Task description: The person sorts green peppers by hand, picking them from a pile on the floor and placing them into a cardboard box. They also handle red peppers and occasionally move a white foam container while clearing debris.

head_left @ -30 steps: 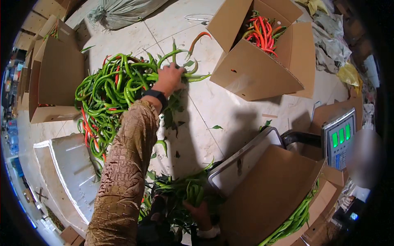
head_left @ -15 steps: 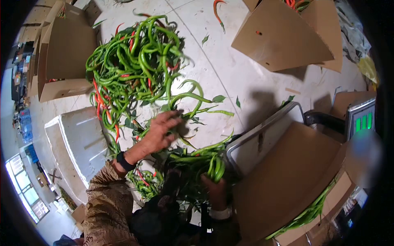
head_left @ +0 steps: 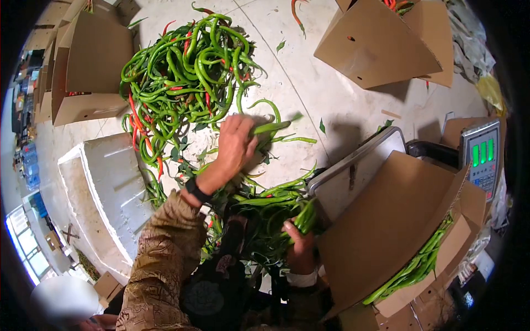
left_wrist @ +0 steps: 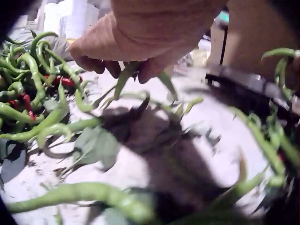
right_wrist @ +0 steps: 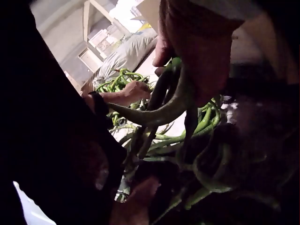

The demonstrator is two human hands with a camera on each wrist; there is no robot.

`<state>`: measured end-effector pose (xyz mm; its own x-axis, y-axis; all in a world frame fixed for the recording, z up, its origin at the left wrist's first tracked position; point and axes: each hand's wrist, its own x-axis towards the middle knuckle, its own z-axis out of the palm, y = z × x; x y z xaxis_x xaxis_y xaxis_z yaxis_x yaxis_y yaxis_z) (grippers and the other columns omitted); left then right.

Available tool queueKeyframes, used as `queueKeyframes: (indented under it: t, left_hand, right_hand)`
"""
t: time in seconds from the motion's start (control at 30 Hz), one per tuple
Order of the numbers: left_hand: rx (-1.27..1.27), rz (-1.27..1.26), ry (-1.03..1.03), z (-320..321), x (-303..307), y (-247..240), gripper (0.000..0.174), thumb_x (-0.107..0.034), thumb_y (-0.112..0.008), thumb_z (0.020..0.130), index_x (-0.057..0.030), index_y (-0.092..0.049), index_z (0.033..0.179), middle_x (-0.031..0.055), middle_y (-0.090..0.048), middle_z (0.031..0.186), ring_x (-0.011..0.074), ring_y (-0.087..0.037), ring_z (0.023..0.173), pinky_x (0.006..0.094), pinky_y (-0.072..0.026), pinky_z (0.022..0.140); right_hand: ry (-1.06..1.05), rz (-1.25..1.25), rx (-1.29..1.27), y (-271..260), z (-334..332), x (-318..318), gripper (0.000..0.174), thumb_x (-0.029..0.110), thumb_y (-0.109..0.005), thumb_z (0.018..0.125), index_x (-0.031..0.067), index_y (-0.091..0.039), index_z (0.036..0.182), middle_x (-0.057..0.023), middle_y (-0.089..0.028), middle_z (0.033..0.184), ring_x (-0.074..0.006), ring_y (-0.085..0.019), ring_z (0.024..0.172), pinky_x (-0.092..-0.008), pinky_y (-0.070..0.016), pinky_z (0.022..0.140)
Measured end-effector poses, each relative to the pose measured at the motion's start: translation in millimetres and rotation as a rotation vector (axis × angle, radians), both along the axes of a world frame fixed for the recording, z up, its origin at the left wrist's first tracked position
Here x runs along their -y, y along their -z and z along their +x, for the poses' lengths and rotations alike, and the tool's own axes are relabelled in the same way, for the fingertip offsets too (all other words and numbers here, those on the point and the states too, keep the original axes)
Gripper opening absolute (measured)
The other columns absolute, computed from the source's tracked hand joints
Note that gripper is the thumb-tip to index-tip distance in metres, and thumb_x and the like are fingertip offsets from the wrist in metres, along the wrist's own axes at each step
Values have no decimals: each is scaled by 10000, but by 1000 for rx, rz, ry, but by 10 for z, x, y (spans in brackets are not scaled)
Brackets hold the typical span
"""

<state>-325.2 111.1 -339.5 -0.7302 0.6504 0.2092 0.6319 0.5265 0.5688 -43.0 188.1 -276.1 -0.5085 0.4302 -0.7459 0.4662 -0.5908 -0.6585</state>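
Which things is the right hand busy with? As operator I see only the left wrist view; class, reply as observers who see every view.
Observer: In the head view the right hand grips a bunch of green chillies.
Operator: What stands beside that hand?
Observer: An open cardboard box, tilted, with long chillies inside.
Operator: My left hand pinches a green chilli; any equipment nearby?
Observer: A scale display glows green beyond that box; its digits are unreadable.
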Motion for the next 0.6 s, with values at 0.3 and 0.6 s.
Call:
queueKeyframes:
  t: [0.3,0.6]
  left_hand:
    - [402,-4,449,1351,464,-340,489,-202,-691,863,30,-560,1273,157,-616,851,316,-622,800,386,-535,736]
    - [1042,334,-297,688,600,159,265,-196,-617,941,-5,-631,1125,102,-672,935,164,-604,851,306,-489,795]
  right_hand:
    - [109,-175,-134,-1,-423,-73,275,174,-593,938,29,-575,1172,-62,-599,1007,-158,-576,887,-303,-478,778]
    - [312,-547,-169,221,-509,-136,416,26,-630,858,51,-519,1258,-86,-601,1084,-194,-564,987,-366,-459,884]
